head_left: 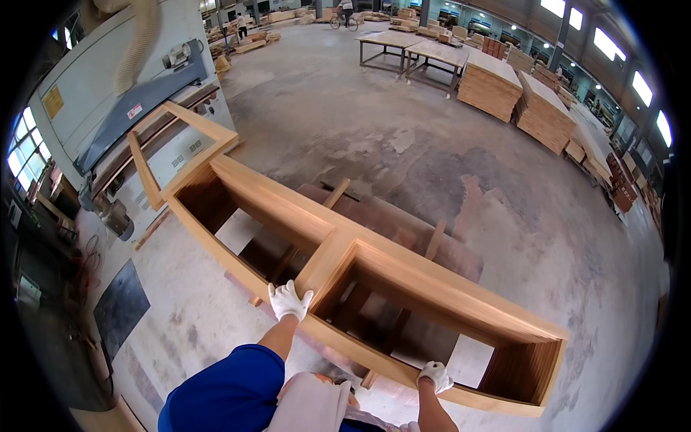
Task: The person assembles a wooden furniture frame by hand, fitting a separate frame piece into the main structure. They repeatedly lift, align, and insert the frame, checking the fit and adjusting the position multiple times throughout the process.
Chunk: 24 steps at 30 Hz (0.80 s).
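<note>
A stack of pale wooden frames (338, 241), with two openings divided by a crossbar, lies lengthwise before me. My left hand (289, 300), in a white glove, rests on the near rail beside the crossbar with its fingers spread. Farther right, my right hand (435, 376), also gloved, is closed over the same near rail, its fingers curled toward the right opening. At the far left end, another wooden frame (142, 171) slants from the stack's end up to the bed of a large grey machine (183, 133).
Wooden bars (434, 241) on a low dark base sit under the stack. A black mat (122, 306) lies on the left floor. Worktables (435, 54) and piles of boards (489, 85) stand at the far right. In the distance a person (346, 10) is by a bicycle.
</note>
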Tool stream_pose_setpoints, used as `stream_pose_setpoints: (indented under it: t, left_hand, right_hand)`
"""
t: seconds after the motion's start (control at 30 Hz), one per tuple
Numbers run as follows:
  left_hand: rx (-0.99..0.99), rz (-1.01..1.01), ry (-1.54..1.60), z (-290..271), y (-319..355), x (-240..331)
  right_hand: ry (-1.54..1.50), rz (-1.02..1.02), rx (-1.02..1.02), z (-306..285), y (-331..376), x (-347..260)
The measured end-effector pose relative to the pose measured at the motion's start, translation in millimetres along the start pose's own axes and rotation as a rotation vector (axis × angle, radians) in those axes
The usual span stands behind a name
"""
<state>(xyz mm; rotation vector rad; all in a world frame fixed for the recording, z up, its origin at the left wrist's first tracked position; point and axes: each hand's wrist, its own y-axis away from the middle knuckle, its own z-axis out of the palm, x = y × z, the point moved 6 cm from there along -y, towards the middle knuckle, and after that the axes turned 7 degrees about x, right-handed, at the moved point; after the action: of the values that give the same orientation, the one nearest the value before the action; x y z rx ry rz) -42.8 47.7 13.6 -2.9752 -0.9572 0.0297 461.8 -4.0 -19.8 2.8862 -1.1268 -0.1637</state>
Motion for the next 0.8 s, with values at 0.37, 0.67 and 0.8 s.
stream_pose_setpoints:
  t: [0.37,0.67,0.8]
  left_hand:
    - [0.028,0.010,-0.020,6,6,-3]
    - [0.023,0.000,0.015,-1,2,-2]
    - [0.051,0.008,0.036,0,3,-2]
  right_hand:
    - [-0.011,-0.002,-0.015,-3,4,2]
    - [-0.012,-0.001,0.013,6,1,4]
    - [-0.012,-0.013,0.009,8,-1,5]
